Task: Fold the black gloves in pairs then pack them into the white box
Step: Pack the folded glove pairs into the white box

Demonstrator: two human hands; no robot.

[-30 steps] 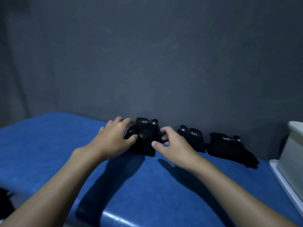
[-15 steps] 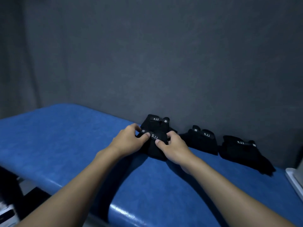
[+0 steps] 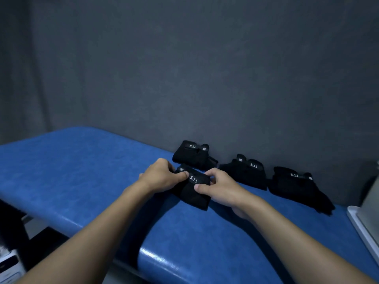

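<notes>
A black glove point(image 3: 192, 191) with a white "5.11" label lies on the blue padded table point(image 3: 82, 171), pulled a little forward from the wall. My left hand point(image 3: 162, 177) grips its left edge and my right hand point(image 3: 219, 187) pinches its right edge. Three more black gloves sit along the wall: one point(image 3: 194, 154) just behind the held glove, one point(image 3: 246, 171) to the right, and one point(image 3: 297, 187) further right with its fingers spread out. A corner of the white box point(image 3: 365, 228) shows at the right edge.
A grey wall point(image 3: 184, 68) rises directly behind the gloves. The table's rounded front edge point(image 3: 155, 257) is close to me. Below it on the left are dark floor space and a white object point(image 3: 10, 265).
Both hands have drawn one glove forward off the glove behind it, which now lies apart against the wall. The view has shifted left, leaving only a sliver of the white box.
</notes>
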